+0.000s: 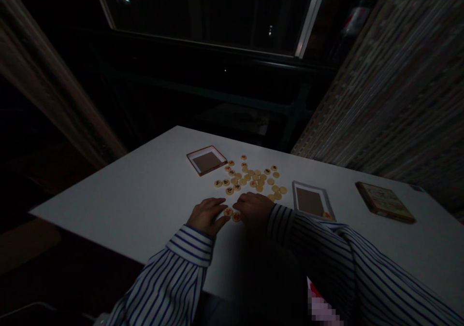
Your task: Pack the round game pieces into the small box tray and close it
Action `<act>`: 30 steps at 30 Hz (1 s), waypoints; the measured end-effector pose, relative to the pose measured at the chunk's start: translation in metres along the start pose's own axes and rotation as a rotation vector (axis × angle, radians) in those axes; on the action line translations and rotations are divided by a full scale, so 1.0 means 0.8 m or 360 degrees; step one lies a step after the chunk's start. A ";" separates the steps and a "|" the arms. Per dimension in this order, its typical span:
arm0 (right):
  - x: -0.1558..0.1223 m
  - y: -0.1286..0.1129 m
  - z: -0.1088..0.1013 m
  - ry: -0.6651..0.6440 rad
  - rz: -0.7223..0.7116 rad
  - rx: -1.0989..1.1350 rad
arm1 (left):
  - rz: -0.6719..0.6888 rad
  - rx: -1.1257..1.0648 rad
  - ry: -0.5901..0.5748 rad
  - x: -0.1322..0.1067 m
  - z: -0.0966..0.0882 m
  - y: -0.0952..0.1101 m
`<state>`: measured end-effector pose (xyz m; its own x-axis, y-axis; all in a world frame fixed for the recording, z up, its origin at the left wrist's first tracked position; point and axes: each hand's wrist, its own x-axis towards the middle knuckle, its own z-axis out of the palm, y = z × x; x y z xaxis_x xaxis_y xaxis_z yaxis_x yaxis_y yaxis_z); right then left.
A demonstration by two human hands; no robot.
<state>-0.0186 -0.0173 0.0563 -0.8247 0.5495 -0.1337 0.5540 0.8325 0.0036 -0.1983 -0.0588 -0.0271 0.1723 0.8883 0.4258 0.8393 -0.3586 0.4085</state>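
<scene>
Several round pale game pieces (pixel 253 176) with red or black marks lie scattered on a white table (pixel 145 195). My left hand (pixel 206 215) rests on the table with its fingers stretched out, the tips touching a red-marked piece (pixel 228 212). My right hand (pixel 253 209) lies curled beside it, fingers bent down over another red-marked piece (pixel 236 216). Whether it grips that piece is unclear in the dim light. Both arms wear blue-striped white sleeves.
A shallow square tray (pixel 207 160) sits at the far left of the pieces. A second tray (pixel 312 200) lies to the right with one piece at its near corner. A flat brown box (pixel 384 201) lies far right. A brick wall stands right, a dark window behind.
</scene>
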 end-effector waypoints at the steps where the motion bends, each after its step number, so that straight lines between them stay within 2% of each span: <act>1: 0.000 0.000 0.001 0.0000 0.0006 0.0001 | -0.0007 -0.0008 0.0024 0.000 0.001 0.001; 7: -0.001 0.004 -0.001 -0.0019 0.0016 0.0050 | 0.0019 -0.0096 0.0010 0.001 -0.005 0.004; 15: -0.009 0.008 -0.009 0.0044 0.0057 0.0112 | 0.0006 -0.0172 0.0193 -0.001 -0.008 0.016; 26: -0.032 0.011 -0.020 0.0080 0.0118 0.0214 | 0.0219 -0.0035 0.0259 0.005 -0.030 0.031; 30: -0.043 0.015 -0.023 0.0178 0.0145 0.0259 | 0.0249 0.0003 0.0304 0.013 -0.034 0.042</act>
<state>0.0149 -0.0248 0.0791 -0.7728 0.6340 -0.0292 0.6305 0.7615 -0.1503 -0.1822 -0.0697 0.0132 0.2001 0.7514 0.6287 0.8109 -0.4872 0.3242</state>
